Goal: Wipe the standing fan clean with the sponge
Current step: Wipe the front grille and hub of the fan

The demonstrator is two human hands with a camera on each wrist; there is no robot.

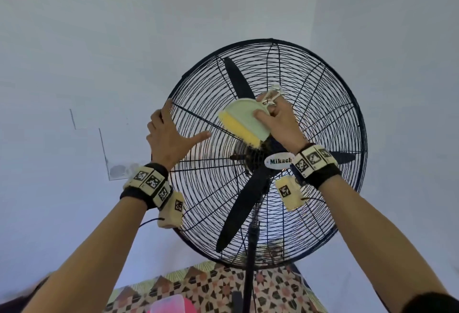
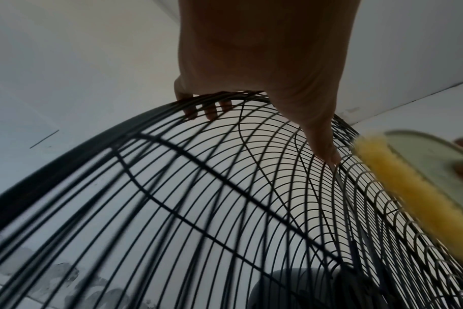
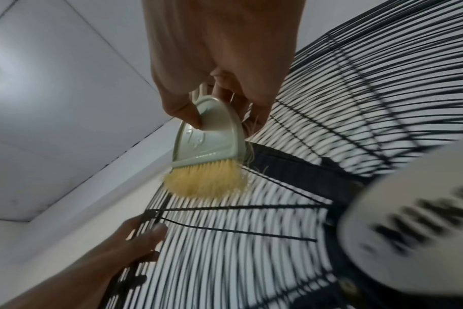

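Right hand (image 1: 278, 120) grips a pale green hand brush (image 1: 244, 120) by its top, yellow bristles (image 3: 206, 179) pressed against the front grille of the black standing fan (image 1: 268, 153), just above and left of its white centre badge (image 1: 277, 161). Left hand (image 1: 169, 136) holds the grille's left rim, fingers curled over the edge, thumb stretched along the wires. Patterned floor tiles (image 1: 216, 288) lie below, a white wall (image 1: 99, 39) behind.
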